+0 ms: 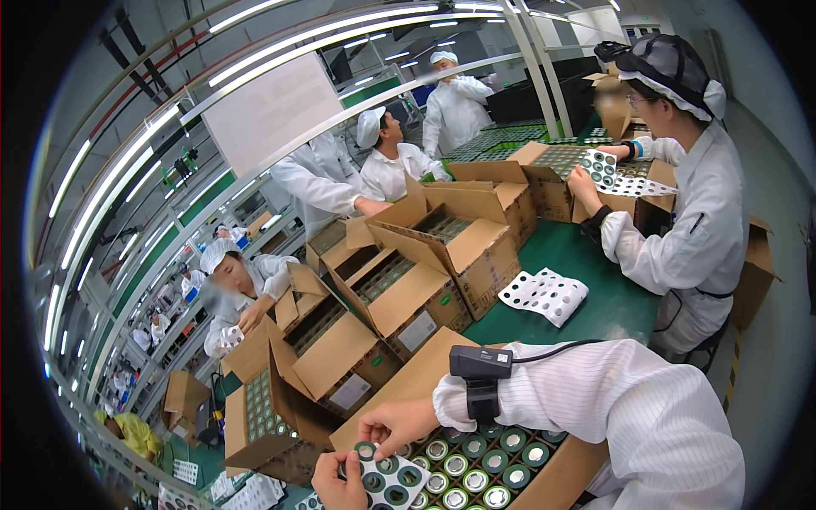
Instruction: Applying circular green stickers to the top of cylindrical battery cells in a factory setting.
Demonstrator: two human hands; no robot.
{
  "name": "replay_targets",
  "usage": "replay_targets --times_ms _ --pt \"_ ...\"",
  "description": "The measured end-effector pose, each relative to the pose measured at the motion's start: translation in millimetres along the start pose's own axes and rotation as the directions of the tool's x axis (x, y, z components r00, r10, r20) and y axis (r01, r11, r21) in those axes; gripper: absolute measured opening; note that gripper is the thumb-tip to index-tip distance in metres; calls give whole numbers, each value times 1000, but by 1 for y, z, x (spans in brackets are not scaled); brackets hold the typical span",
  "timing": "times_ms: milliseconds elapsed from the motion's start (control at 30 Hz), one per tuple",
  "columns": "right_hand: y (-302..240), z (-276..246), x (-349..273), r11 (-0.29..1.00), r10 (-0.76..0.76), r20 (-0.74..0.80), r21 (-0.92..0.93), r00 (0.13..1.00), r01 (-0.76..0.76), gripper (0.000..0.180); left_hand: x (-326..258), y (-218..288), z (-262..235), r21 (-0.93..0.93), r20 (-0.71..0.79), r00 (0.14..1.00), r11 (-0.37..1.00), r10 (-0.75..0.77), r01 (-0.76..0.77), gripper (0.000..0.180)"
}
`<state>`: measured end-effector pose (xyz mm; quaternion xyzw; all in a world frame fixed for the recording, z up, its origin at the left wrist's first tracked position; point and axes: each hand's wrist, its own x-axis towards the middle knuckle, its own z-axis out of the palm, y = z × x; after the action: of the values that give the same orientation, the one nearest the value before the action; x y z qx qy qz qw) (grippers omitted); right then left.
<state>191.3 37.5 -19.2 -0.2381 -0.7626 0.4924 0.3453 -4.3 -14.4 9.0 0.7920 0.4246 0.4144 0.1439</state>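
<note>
Nearest the lens, one striped white sleeve (629,408) crosses the lower right. At lower centre, the left hand (340,486) has its grip closed on one white ring sheet (396,478); the right hand (398,423) bends its fingers to the upper edge, though whether its grip pinches or merely touches, I cannot tell. Just right, one open carton (557,478) holds rows of cells (456,465), too hidden to count; above, one punched strip (552,308) lies on the green surface (616,314).
</note>
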Motion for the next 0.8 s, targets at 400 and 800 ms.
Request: replay_targets --times_ms 400,800 --pt "-7 0 -3 990 89 15 -111 996 -87 25 -1 1 2 -50 -12 1000 998 -25 24 22" --pt "-4 -3 1 987 32 160 -159 987 -6 30 2 2 1 -145 55 994 986 94 -86 16"
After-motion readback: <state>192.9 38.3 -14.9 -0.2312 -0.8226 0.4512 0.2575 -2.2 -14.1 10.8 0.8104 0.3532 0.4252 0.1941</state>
